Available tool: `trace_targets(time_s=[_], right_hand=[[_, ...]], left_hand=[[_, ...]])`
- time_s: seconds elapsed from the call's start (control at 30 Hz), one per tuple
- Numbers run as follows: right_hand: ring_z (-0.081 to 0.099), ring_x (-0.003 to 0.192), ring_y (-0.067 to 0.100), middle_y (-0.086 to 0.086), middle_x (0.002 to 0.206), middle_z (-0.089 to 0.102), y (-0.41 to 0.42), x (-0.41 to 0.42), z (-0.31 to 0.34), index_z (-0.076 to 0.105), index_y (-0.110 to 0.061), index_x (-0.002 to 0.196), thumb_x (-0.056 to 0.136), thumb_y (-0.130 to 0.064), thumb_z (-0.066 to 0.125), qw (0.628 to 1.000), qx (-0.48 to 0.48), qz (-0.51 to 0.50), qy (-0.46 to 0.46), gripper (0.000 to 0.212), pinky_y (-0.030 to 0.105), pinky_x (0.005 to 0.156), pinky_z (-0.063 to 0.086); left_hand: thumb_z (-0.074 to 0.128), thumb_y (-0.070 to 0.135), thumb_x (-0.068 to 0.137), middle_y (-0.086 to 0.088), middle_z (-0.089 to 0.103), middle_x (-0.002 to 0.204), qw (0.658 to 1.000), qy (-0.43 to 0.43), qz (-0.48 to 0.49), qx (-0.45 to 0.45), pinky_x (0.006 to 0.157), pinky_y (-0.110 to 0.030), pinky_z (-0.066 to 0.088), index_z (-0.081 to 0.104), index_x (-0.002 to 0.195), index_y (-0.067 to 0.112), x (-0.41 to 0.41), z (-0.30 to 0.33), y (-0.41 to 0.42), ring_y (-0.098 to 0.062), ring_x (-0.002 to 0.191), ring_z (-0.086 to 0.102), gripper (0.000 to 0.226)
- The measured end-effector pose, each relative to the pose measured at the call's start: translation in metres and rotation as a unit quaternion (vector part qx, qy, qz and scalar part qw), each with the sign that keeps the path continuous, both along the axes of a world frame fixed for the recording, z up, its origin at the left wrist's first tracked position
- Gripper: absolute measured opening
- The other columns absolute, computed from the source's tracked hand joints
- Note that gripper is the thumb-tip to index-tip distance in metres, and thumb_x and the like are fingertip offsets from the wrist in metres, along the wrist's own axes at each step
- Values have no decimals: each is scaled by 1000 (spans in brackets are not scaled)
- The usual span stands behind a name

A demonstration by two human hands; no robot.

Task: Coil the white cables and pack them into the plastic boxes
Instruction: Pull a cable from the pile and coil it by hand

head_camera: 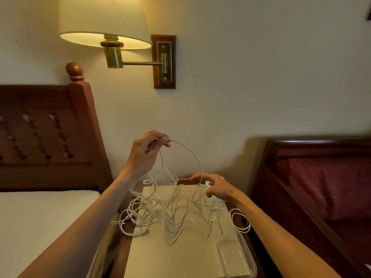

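Left hand [147, 150] raised above nightstand [186, 255], fingertips pinching one white cable [189, 152] that arcs over and down to right hand [215, 188]. Right hand low at table's far edge, fingers loosely curled round same cable; grip partly hidden. Tangle of white cables [174, 215] spread over tabletop, some loops hanging off left and right edges. Clear plastic box [160, 178] at back under left wrist, another [236, 257] front right.
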State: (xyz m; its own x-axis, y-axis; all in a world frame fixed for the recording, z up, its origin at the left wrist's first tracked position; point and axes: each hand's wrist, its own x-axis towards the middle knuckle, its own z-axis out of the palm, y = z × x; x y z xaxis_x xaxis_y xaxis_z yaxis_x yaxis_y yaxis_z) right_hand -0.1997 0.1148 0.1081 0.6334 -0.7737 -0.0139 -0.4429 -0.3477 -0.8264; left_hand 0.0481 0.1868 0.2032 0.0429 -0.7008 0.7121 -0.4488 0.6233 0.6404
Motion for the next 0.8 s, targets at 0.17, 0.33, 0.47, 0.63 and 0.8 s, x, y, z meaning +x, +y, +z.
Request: trace_targets(time_s=[0.17, 0.33, 0.47, 0.63, 0.8], right_hand=[[61, 95, -2, -5, 108, 71, 10, 27, -10, 73, -17, 106, 99, -19, 52, 994, -98, -43, 12, 22, 18, 88, 45], [69, 85, 18, 8, 91, 73, -13, 11, 18, 72, -6, 95, 99, -12, 51, 974, -145, -169, -26, 22, 38, 88, 54], [68, 75, 10, -4, 82, 73, -24, 16, 54, 75, -13, 94, 97, -17, 57, 953, -245, -177, -33, 18, 34, 80, 57], [67, 80, 7, -6, 89, 74, -24, 27, 77, 75, -18, 102, 96, -25, 58, 929, -337, -142, 46, 19, 31, 79, 56], [69, 81, 11, -6, 90, 75, -22, 22, 85, 75, -24, 104, 94, -30, 61, 906, -392, -140, 79, 18, 32, 77, 55]], left_hand=[[54, 0, 96, -15, 66, 93, 1000, 22, -1, -10, 80, -21, 50, 67, 97, -4, -3, 11, 8, -16, 86, 70, 13], [59, 5, 95, -4, 69, 94, 992, -51, 108, 50, 78, -27, 50, 71, 92, 8, 25, -6, 17, -17, 90, 66, 12], [62, -4, 85, -8, 63, 117, 913, -178, 275, 242, 88, -30, 45, 72, 108, 8, 24, -30, 23, -28, 109, 59, 27], [59, -5, 85, -8, 56, 131, 963, -144, 229, 2, 99, -34, 48, 52, 136, 8, -42, -14, 37, -23, 117, 53, 53], [60, 44, 92, 0, 60, 123, 941, -157, 291, 67, 86, -38, 40, 42, 142, 19, -47, -5, 12, -23, 112, 51, 59]])
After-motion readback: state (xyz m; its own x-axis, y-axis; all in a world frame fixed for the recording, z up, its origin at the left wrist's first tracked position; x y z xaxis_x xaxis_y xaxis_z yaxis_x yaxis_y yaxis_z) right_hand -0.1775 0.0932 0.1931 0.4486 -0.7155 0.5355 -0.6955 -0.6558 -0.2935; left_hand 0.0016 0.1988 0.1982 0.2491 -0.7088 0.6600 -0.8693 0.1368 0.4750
